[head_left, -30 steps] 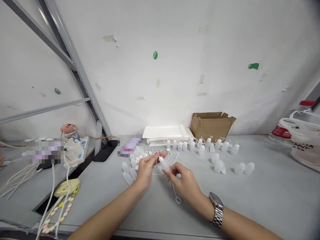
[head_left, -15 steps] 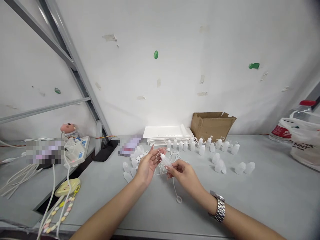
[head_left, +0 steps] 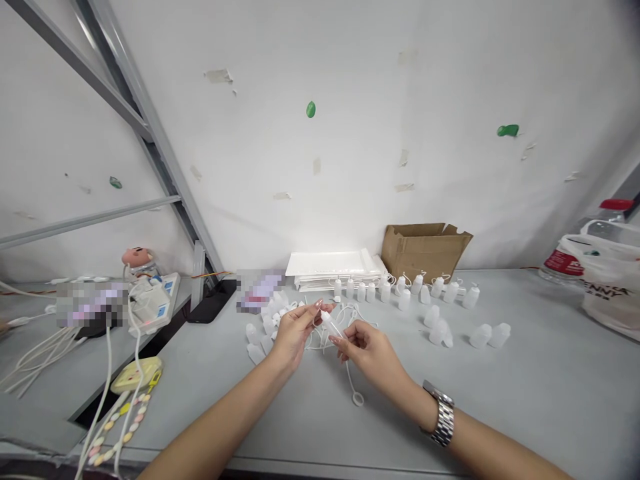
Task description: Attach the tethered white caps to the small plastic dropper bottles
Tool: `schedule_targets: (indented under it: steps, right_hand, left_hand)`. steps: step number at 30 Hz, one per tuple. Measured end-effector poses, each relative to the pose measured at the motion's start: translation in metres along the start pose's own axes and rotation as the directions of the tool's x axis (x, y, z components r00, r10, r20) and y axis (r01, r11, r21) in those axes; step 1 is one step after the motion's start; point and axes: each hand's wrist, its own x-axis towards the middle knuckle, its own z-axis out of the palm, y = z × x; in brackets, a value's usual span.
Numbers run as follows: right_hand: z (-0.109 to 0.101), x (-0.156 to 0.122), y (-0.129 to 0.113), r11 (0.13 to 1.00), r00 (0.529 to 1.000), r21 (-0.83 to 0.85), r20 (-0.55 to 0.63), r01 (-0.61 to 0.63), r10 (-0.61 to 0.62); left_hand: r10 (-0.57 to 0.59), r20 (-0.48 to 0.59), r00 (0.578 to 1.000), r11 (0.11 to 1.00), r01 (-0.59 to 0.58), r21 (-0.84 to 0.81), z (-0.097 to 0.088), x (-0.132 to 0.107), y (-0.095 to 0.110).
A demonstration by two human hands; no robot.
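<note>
Held in the air over the grey table is a small translucent dropper bottle, tilted with its white nozzle end up and to the left. My right hand is closed round the lower body of this bottle. At the nozzle end my left hand pinches with thumb and fingertips; the fingers partly hide the tip and a thin white strap. Under both hands lies a tangle of white cords with rings. One cord with a ring end lies apart, nearer the table's front edge.
Several capped bottles stand in rows at the back right, with uncapped bottles before them. More bottles lie left of my left hand. Behind are white flat packs and a cardboard box. A power strip stands left.
My left fingers have gone from spread beside the nozzle to pinched together at its tip. My right hand keeps hold of the bottle, nearly unmoved.
</note>
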Motion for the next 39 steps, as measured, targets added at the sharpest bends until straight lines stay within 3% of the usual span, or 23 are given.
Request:
schedule_targets:
  steps: [10, 12, 14, 15, 17, 20, 22, 25, 29, 33, 39]
  right_hand:
    - [-0.009, 0.007, 0.000, 0.989, 0.986, -0.054, 0.101, 0.138, -0.132]
    - [-0.024, 0.007, -0.006, 0.970, 0.981, -0.145, 0.015, 0.193, -0.193]
    - [-0.051, 0.009, -0.012, 0.925, 0.943, -0.293, -0.153, 0.241, -0.294]
    - [-0.070, 0.010, -0.013, 0.900, 0.911, -0.379, -0.255, 0.215, -0.325]
    - [-0.111, 0.014, -0.011, 0.853, 0.863, -0.521, -0.417, 0.031, -0.286]
    - [-0.168, 0.021, 0.004, 0.722, 0.887, -0.631, -0.459, -0.285, -0.050]
    - [-0.191, 0.025, 0.020, 0.673, 0.891, -0.655, -0.453, -0.345, 0.016]
    - [-0.201, 0.029, 0.043, 0.619, 0.903, -0.687, -0.422, -0.380, 0.086]
    - [-0.193, 0.031, 0.056, 0.581, 0.916, -0.721, -0.380, -0.378, 0.125]
    - [-0.200, 0.027, 0.046, 0.587, 0.922, -0.720, -0.364, -0.370, 0.134]
    - [-0.245, -0.003, 0.027, 0.618, 0.888, -0.664, -0.442, -0.421, 0.129]
  left_hand:
    - [0.075, 0.039, 0.996, 0.991, -0.079, 0.110, 0.006, -0.004, 0.003]
    - [0.100, 0.028, 0.995, 0.987, -0.103, 0.125, 0.004, -0.003, 0.006]
    - [0.128, -0.020, 0.992, 0.965, -0.120, 0.233, 0.001, -0.001, 0.008]
    - [0.126, -0.046, 0.991, 0.954, -0.109, 0.279, 0.001, -0.001, 0.008]
    - [0.084, -0.067, 0.994, 0.936, -0.056, 0.347, 0.001, -0.001, 0.007]
    - [0.052, -0.056, 0.997, 0.919, -0.026, 0.393, 0.005, -0.003, 0.004]
    - [0.053, -0.045, 0.998, 0.912, -0.030, 0.408, 0.008, -0.005, 0.003]
    - [0.051, -0.041, 0.998, 0.901, -0.028, 0.432, 0.007, -0.005, 0.002]
    - [0.046, -0.025, 0.999, 0.880, -0.029, 0.473, 0.003, 0.000, 0.000]
    - [0.039, -0.012, 0.999, 0.841, -0.026, 0.541, 0.000, 0.001, 0.001]
    - [0.044, 0.016, 0.999, 0.818, -0.046, 0.573, 0.001, -0.003, 0.003]
